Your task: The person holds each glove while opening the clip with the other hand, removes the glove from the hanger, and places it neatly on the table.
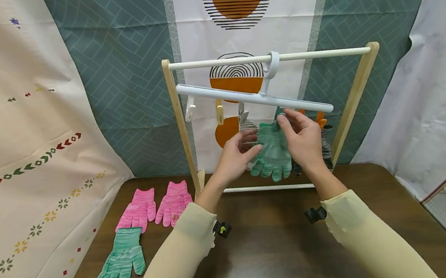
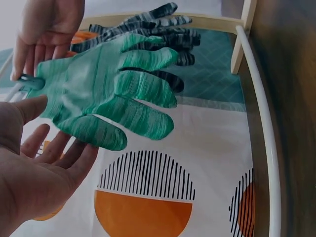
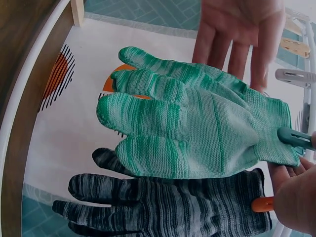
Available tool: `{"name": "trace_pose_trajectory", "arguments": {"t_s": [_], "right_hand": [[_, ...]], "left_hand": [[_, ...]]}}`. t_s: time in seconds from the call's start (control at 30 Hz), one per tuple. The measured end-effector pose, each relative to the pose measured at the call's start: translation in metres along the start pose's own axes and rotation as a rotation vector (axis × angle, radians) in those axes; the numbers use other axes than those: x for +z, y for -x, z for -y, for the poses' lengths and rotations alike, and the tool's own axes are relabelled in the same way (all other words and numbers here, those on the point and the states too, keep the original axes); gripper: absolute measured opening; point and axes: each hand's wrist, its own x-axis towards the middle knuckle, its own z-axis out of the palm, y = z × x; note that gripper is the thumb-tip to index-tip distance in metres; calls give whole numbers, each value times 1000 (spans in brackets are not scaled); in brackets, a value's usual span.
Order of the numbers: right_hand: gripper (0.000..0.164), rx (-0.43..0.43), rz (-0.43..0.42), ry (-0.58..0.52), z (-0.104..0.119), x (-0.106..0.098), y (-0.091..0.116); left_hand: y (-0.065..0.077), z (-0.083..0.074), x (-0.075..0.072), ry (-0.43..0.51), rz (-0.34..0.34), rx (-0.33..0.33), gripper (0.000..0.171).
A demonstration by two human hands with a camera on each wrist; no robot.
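A green striped knit glove (image 1: 271, 154) hangs fingers-down below a white hanger bar (image 1: 238, 95). A dark green clothespin (image 3: 295, 138) bites its cuff. My right hand (image 1: 304, 143) pinches that clothespin near the right half of the bar. On the other side of the glove is my left hand (image 1: 233, 156), its fingers extended and palm turned toward the cuff; in the left wrist view its fingertips lie at the glove's edge. Beside the green glove, a black-and-grey striped glove (image 3: 197, 205) hangs from an orange clothespin (image 3: 262, 204), partly hidden behind my right hand in the head view.
The hanger hooks over the top rail (image 1: 213, 62) of a wooden rack. White, tan and grey clothespins (image 1: 243, 113) dangle from its left half. Two pink gloves (image 1: 140, 209) and another green glove (image 1: 120, 265) lie on the brown table (image 1: 270, 253) at left.
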Motion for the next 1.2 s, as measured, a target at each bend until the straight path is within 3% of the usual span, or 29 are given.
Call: {"name": "trace_pose_trajectory", "arguments": {"t_s": [0.27,0.53,0.73,1.2], "right_hand": [[36,-27,8,-6,4,8,0],[38,-15,28,-36,6,10,-2],[37,-9,29,-49,7,11,-3],[35,5,0,-42,3,13,-4]], "left_hand": [[-9,-1,7,-56,-36,-11,43],[-12,-5,10,105,-33,-39,38],[-9,-4,12,107,-65,-93,35],[-8,0,14,136,-80,-88,33]]}}
